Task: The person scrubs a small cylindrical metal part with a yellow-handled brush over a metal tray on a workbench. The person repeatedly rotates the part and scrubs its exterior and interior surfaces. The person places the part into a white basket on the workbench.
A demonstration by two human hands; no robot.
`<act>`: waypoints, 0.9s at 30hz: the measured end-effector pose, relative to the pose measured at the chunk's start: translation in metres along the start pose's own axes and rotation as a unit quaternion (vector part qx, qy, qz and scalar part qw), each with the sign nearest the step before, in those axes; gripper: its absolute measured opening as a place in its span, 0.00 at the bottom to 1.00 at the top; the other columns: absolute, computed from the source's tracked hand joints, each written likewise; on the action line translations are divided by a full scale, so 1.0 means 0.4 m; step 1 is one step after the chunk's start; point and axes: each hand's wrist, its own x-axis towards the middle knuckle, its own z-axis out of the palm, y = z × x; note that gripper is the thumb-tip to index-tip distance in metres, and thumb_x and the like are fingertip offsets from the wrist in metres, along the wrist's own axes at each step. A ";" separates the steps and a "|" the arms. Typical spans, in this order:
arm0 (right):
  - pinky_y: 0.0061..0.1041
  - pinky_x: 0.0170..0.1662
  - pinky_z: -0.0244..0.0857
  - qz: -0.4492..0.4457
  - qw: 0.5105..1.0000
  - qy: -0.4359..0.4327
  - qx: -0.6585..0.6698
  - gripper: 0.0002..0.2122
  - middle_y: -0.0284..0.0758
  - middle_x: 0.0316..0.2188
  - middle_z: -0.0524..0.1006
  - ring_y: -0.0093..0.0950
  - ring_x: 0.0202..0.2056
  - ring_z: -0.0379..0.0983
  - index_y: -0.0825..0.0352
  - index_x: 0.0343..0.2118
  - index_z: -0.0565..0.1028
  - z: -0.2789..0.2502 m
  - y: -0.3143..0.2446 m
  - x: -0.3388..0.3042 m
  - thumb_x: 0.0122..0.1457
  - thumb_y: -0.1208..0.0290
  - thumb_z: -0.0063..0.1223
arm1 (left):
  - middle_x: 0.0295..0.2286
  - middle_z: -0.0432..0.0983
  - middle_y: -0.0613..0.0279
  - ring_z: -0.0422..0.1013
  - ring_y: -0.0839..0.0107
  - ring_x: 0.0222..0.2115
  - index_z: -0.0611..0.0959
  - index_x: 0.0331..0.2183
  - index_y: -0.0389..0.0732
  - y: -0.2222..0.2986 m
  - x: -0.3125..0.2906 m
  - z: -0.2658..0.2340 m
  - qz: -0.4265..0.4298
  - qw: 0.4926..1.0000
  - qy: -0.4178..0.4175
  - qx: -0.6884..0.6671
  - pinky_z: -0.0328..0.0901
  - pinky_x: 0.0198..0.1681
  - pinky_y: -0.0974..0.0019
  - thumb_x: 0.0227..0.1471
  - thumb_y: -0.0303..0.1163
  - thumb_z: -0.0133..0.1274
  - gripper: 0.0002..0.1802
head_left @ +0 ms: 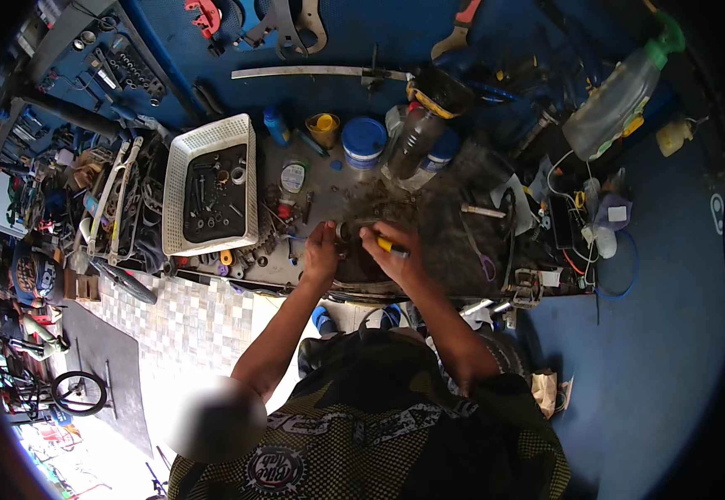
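On the near side of the blue-lidded tub [364, 137], the right hand [397, 257] curls its fingers round a yellow-handled tool [392, 247]. The left hand [321, 257], nearer and left of the tub, bunches its fingers beside a small round part; dim light hides whether they pinch it. Good work here likely wants the part steadied, light strokes and the left fingertips clear. The handle's long axis slants, black butt rightward and toward the person; its working end, hidden, presumably points left.
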 end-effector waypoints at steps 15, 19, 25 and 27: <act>0.19 0.22 0.67 0.438 0.852 -0.002 0.287 0.14 0.31 0.22 0.80 0.18 0.23 0.78 0.63 0.33 0.78 0.056 0.099 -0.068 0.67 0.55 0.59 | 0.22 0.70 0.63 0.64 0.73 0.25 0.76 0.31 0.36 0.026 0.012 -0.001 0.190 0.971 0.055 0.134 0.61 0.28 0.58 0.73 0.42 0.45 0.21; 0.24 0.26 0.68 0.307 0.948 -0.009 0.089 0.17 0.31 0.22 0.81 0.23 0.25 0.80 0.66 0.28 0.79 0.016 0.142 -0.119 0.65 0.55 0.61 | 0.29 0.75 0.68 0.67 0.78 0.29 0.79 0.36 0.38 0.020 0.017 -0.007 0.089 0.996 0.019 -0.015 0.64 0.34 0.67 0.72 0.45 0.47 0.20; 0.26 0.22 0.62 0.316 0.941 -0.002 0.118 0.17 0.29 0.19 0.78 0.19 0.18 0.70 0.63 0.31 0.79 0.007 0.104 -0.116 0.65 0.52 0.61 | 0.23 0.69 0.72 0.59 0.79 0.26 0.77 0.30 0.38 0.010 0.009 0.015 0.099 0.994 0.036 -0.007 0.58 0.27 0.66 0.72 0.44 0.47 0.22; 0.18 0.21 0.63 0.349 0.889 0.004 0.295 0.18 0.30 0.23 0.80 0.16 0.23 0.74 0.64 0.35 0.77 0.031 0.074 -0.092 0.67 0.50 0.59 | 0.23 0.69 0.72 0.60 0.79 0.26 0.77 0.30 0.38 0.006 0.003 0.019 0.133 0.987 0.034 0.081 0.59 0.28 0.67 0.72 0.45 0.48 0.22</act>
